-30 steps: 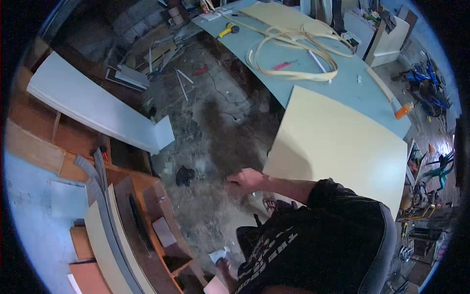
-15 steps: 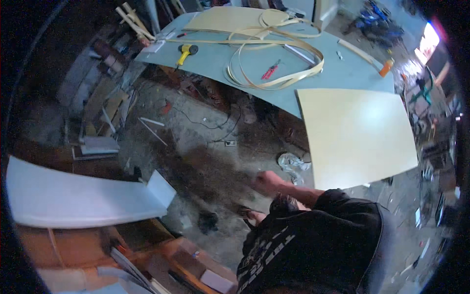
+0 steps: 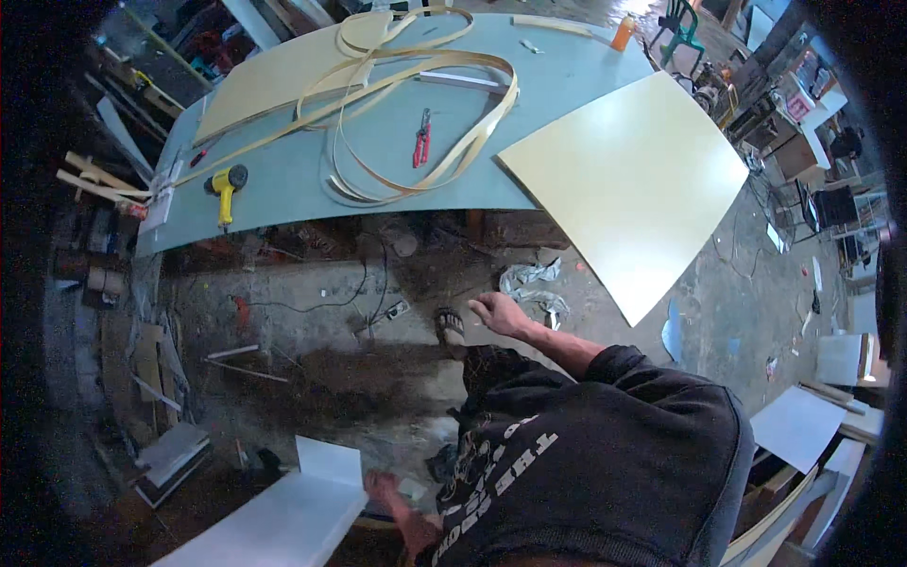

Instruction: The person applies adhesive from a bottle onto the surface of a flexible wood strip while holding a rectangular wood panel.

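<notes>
My right hand (image 3: 499, 314): it hangs free in front of me above the dirty concrete floor (image 3: 312, 321), fingers loosely curled and apart, the grip closed on nothing.
My left hand (image 3: 389, 493): it is low at my side, at the near edge of the flat white board (image 3: 274, 524); it is blurred, so I cannot tell whether its grip is clamped on the board or merely touching it.
White board: it lies at the lower edge of the view, left of my dark printed sweatshirt (image 3: 595, 454), its corner pointing up toward the floor.
Nearest to my right hand: a crumpled grey rag (image 3: 531, 283) lies on the floor just beside it, and my sandalled foot (image 3: 450, 328) stands just to its left.
Surface (image 3: 293, 189): a long grey-blue surface runs across the top of the view, well apart from both hands.
On the surface: a yellow power drill (image 3: 225, 186) lies near its left end, red-handled pliers (image 3: 421, 144) near the middle, and long loops of pale yellow edge banding (image 3: 406, 104) curl around the pliers.
Pale yellow square panel (image 3: 628, 180): it rests on the right end of the surface and overhangs it toward the floor.
Orange bottle (image 3: 622, 33): it stands at the far edge of the surface.
Floor clutter: a black cable (image 3: 364, 288) trails below the surface.
</notes>
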`<state>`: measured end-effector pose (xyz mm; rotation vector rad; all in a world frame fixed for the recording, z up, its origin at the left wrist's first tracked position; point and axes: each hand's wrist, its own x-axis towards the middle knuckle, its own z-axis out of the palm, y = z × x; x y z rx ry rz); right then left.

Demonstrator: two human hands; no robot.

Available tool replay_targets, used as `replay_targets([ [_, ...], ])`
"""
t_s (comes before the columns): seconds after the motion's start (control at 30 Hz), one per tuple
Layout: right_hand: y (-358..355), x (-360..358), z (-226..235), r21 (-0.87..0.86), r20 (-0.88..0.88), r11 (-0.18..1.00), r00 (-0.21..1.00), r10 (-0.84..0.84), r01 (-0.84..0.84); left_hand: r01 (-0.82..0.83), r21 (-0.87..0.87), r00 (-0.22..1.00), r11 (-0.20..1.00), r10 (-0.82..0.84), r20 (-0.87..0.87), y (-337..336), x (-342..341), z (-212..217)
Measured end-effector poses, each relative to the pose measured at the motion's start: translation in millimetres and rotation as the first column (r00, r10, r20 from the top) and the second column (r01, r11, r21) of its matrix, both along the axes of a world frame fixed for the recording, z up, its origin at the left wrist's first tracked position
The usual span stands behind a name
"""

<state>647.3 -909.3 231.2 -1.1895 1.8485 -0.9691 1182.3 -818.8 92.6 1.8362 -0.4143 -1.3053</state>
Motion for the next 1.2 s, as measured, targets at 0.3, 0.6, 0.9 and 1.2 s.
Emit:
replay_targets([
  [0.3,-63.6,-52.3,-57.3,0.114,-0.135,0.98,0.98,-0.146,0.162,0.964,-0.139,0.264,0.225,-0.852,0.453,-255.2,-223.0,26.8],
  [0.6,64.5,-44.3,-18.4,0.317,-0.159,0.547,0.612,-0.775,0.775,0.985,-0.111,-0.142,-0.129,-0.983,-0.118,-408.4,-339.3,105.9],
  [0.9,147.4,115.0,-39.4,0.397,-0.12,-0.086,-0.041,-0.992,0.914,0.793,-0.265,-0.592,-0.549,-0.798,-0.115,-401.4,-451.1,74.5],
  [1.2,260.8,39.3,-98.0,0.217,-0.127,-0.273,-0.25,-0.96,0.937,0.806,-0.244,-0.587,-0.539,-0.783,-0.208,-327.7,-550.9,117.2],
])
